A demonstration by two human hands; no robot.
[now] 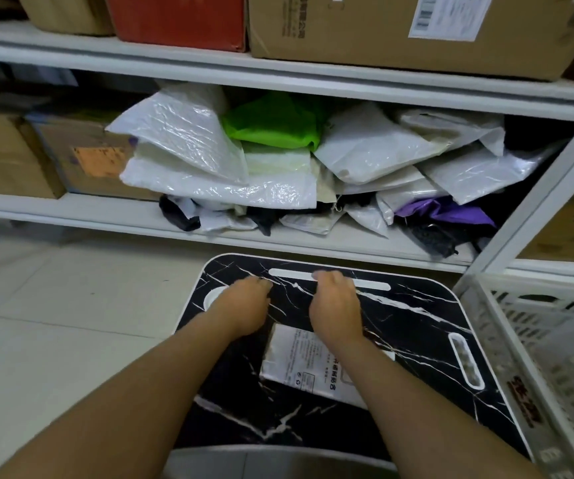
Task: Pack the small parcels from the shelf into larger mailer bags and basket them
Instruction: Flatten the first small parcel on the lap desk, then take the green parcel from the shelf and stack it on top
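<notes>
Parcels [278, 160] are all heaped on the middle shelf [106, 209], a messy stack of white and clear poly bags with a green one and a purple one poking out, so the supply sits right at arm's reach in front of the person. Below that there's a black marble-pattern lap table [410, 326] pulled up close to the shelf, which I'd guess is there as a packing surface between the pile and the basket. One printed white mailer bag [299, 361] lies flat on it, partly under the forearms, probably staged so a parcel can go into it. Both hands hover over the far part of the table: left hand [244, 305] and right hand [334, 305] have the fingers curled under, and I can't see anything in either one, though the fingertips are hidden so I wouldn't swear to it. The white slatted basket [538, 340] stands just beside the table on the right, so finished bags can be dropped straight in. Looks to me like nothing's been packed yet in this round; next is likely reaching up for a parcel.
</notes>
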